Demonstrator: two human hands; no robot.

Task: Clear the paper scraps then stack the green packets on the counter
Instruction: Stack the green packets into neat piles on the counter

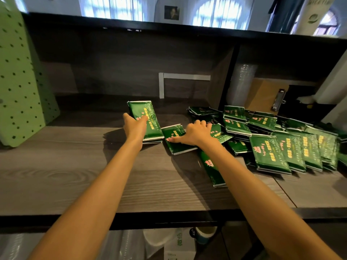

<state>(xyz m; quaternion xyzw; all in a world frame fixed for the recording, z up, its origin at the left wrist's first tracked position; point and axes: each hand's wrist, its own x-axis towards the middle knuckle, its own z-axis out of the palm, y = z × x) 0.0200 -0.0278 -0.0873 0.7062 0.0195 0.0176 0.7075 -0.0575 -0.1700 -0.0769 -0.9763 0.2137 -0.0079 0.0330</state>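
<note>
The green packets [268, 152] on the worktop [56, 175] carry yellow and pink printed characters, too blurred to read. Below the worktop's front edge, a white carton [179, 243] shows the green characters "微信" on its side. Nothing else is legible.

The grey wood-grain tabletop [56, 166] carries a small stack of glossy green packets [145, 120] near its middle. A loose heap of matching green packets [281, 145] sprawls across its right side, and a pale green perforated board [16, 81] stands at its left.
</note>
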